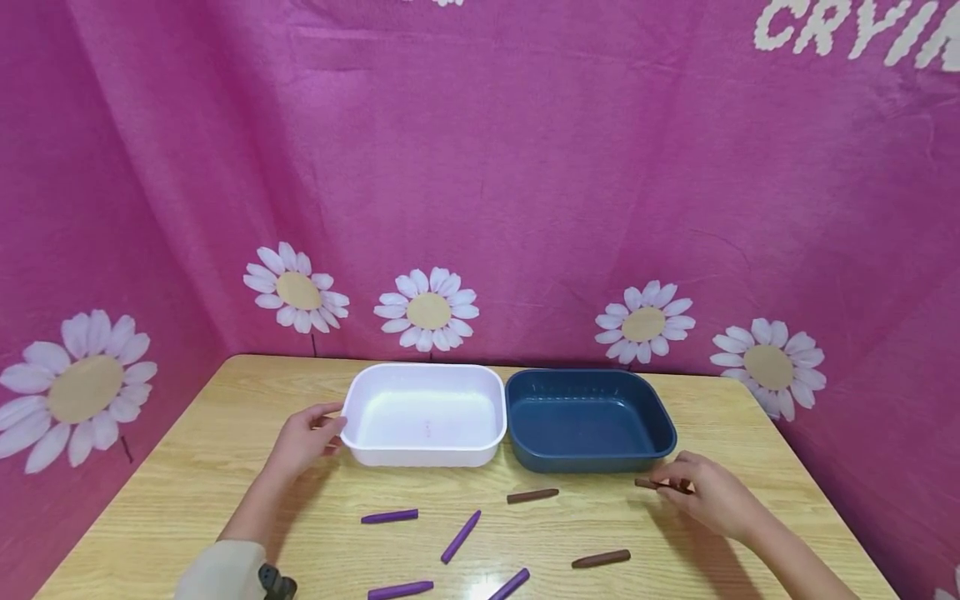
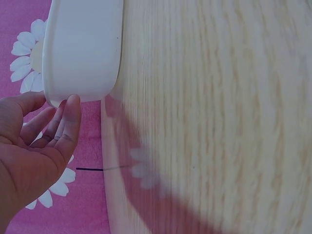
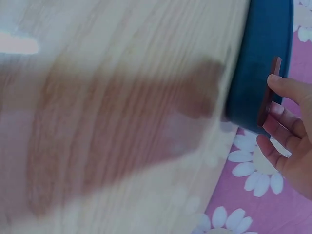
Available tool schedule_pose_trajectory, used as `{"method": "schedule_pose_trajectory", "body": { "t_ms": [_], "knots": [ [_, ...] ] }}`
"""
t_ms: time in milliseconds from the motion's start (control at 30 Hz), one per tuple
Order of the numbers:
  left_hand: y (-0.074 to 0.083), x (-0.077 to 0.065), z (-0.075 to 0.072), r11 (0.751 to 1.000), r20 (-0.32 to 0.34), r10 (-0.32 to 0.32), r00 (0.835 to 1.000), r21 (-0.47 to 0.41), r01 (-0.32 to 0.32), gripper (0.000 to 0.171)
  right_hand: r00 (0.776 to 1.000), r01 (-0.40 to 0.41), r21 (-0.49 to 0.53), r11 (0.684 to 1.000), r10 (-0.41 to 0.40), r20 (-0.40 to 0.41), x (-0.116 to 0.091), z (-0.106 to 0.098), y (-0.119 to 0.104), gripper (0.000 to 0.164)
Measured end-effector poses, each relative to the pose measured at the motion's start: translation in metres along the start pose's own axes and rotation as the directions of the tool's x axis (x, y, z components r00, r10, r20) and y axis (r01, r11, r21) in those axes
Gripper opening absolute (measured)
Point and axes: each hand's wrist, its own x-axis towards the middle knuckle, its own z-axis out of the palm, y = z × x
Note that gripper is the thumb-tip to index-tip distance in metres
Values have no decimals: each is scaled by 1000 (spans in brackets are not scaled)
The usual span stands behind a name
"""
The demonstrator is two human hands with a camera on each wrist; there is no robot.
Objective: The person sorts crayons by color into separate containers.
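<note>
Your loosely spread left hand [image 1: 303, 437] touches the white basin [image 1: 423, 457], inside the left desk edge [image 1: 126, 504]. Your right hand [image 1: 711, 497] pinches a brown crayon [image 1: 644, 483], with room rightward.

- One bin [image 1: 423, 457] is coloured white, the other bin [image 1: 592, 462] dark blue.
- Four crayons [image 1: 461, 537] are coloured purple, and three crayons [image 3: 266, 105] are coloured brown.
- The table [image 1: 277, 375] is marked with pale yellow-brown grain.
- The cloth [image 1: 480, 167] is coloured magenta and printed with white daisies [image 1: 427, 310], yellowish-centred, and white letters [image 1: 821, 29].
- The sleeve [image 1: 223, 571] is coloured cream.
</note>
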Motion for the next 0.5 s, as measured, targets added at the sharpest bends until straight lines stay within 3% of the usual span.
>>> {"method": "schedule_pose_trajectory", "body": {
  "t_ms": [233,500],
  "knots": [
    [-3,1,0,1000,-6,6,1000,-2,-6,41,999,-25,5,1000,25,46,5,-9,-11,10],
    [-5,1,0,1000,-6,2,1000,-2,-2,42,999,40,20,999,-40,28,15,-13,-21,10]
  ]
}}
